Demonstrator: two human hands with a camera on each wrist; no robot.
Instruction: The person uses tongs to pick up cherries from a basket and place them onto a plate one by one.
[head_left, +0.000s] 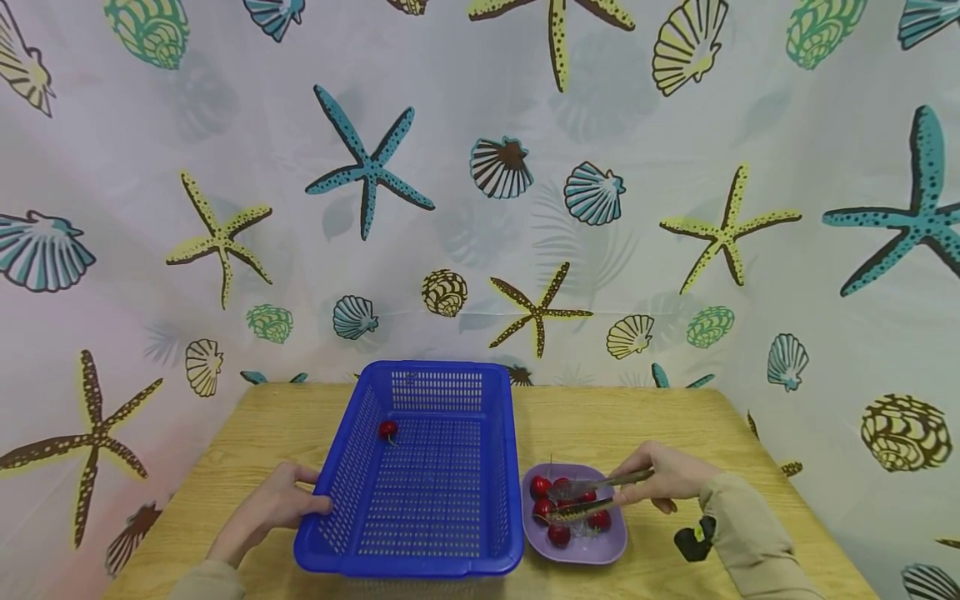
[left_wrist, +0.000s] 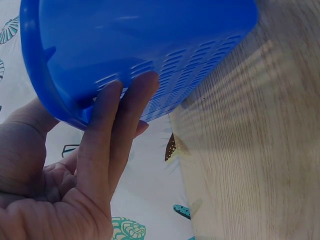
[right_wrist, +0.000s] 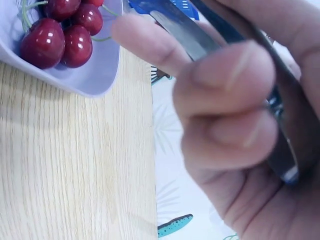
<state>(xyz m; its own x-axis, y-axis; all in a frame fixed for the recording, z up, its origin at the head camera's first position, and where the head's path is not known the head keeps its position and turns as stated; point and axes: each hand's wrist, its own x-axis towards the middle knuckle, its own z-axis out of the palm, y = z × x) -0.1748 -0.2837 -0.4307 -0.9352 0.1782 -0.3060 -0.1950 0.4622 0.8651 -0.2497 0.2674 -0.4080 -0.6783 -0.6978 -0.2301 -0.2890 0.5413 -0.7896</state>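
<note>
My left hand [head_left: 285,502] grips the left rim of a blue plastic basket [head_left: 408,565], thumb over the rim and fingers against the slotted outer wall [left_wrist: 175,65]. One red cherry [head_left: 387,430] with a green stem lies inside the basket at its far left. In my right hand [head_left: 660,477] is a pair of metal tongs [head_left: 581,510], its two arms spread apart over a small lilac bowl [head_left: 588,552]. Several dark red cherries [right_wrist: 44,44] with stems lie in that bowl. The right wrist view shows my fingers curled round the tongs [right_wrist: 187,30].
The wood-grain table [head_left: 660,417] carries the basket and the bowl, which stand side by side. Behind and at both sides hangs a white curtain [head_left: 450,100] printed with starfish and shells. A small black object [head_left: 694,540] sits by my right sleeve.
</note>
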